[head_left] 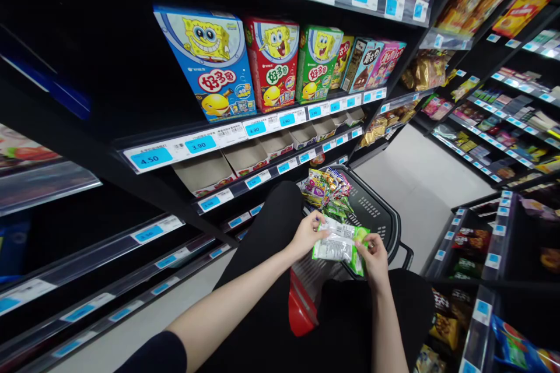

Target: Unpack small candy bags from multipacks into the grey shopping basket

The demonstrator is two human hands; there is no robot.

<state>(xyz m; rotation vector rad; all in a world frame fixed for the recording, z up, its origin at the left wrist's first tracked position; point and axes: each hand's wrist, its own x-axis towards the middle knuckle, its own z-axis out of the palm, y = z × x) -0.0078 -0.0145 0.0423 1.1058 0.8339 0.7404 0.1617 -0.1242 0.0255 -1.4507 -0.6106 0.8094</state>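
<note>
Between my two hands is a green and white snack packet (339, 243), its printed back facing up. My left hand (310, 232) pinches the packet's upper left edge. My right hand (374, 255) grips its right end, thumb on top. The packet is over a dark grey shopping basket (387, 201) with slotted sides, which stands on the floor between my knees. Inside the basket, beyond the packet, lies a pile of colourful snack packets (326, 186). A red basket handle (301, 309) shows below the packet. The basket's near part is hidden by my hands and legs.
Cartoon snack boxes (275, 64) stand on the shelf ahead, above a price-label strip (258, 127). Open cardboard trays (205, 172) sit one level lower. Shelves with bagged snacks (470, 245) rise close on the right. A pale floor aisle (415, 163) runs beyond the basket.
</note>
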